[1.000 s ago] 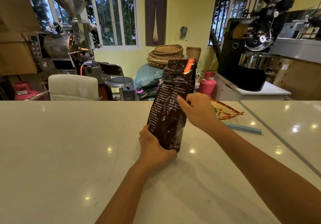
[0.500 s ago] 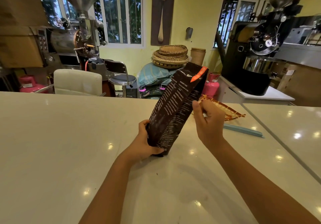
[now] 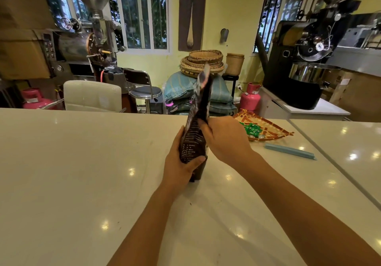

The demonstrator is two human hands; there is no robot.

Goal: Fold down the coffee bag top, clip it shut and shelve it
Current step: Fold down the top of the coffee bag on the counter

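A dark brown coffee bag (image 3: pixel 194 140) with white print stands upright on the white counter (image 3: pixel 82 173), turned edge-on to me. Its top (image 3: pixel 204 78) is unfolded, points up and is blurred. My left hand (image 3: pixel 181 160) wraps around the lower part of the bag from the left, thumb across its front. My right hand (image 3: pixel 222 140) presses against the bag's right side at mid height. A long light-blue clip (image 3: pixel 289 151) lies flat on the counter to the right of both hands.
A woven tray (image 3: pixel 268 128) with green sweets sits behind the clip. A counter seam (image 3: pixel 329 162) runs diagonally at right. Beyond the far edge stand a white chair (image 3: pixel 92 95), a stool, sacks, pink gas cylinders and two coffee roasters.
The bag has turned from showing its broad printed face to edge-on and stands more upright. My right hand moved from the bag's upper edge down to its side. My left hand grips higher.
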